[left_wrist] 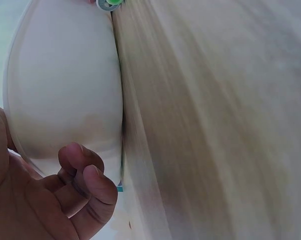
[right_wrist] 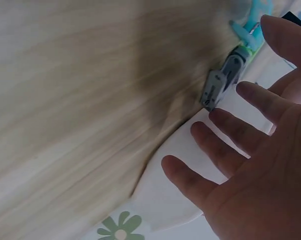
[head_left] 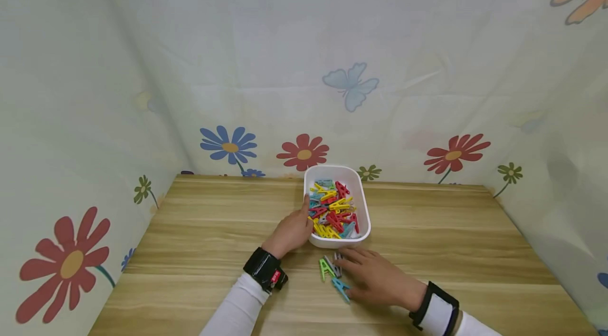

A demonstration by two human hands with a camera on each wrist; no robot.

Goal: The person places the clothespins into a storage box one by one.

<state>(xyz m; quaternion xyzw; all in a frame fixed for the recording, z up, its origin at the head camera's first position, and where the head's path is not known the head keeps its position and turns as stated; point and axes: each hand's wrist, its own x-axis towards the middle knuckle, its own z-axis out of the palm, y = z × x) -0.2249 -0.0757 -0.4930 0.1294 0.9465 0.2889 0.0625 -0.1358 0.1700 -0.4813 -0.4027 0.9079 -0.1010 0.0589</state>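
A white plastic basket (head_left: 332,243) stands toward the back of the table, holding several red, yellow, blue and grey clothespins (head_left: 339,204). My left hand (head_left: 292,230) grips its near left side, one finger lying along the rim; the left wrist view shows two curled fingers (left_wrist: 101,185) beside the outer wall. In front of the basket lie a green clothespin (head_left: 325,269), grey clothespins (right_wrist: 214,89) and a blue clothespin (head_left: 341,289). Over them, from the right, my right hand (head_left: 380,277) reaches with spread fingers, fingertips close to the grey ones, holding nothing.
The wood-grain table (head_left: 427,230) extends to both sides of the basket. A pale curtain (head_left: 266,61) printed with flowers and a butterfly surrounds it at the back and sides. Black straps with small devices (head_left: 266,270) sit on the wrists.
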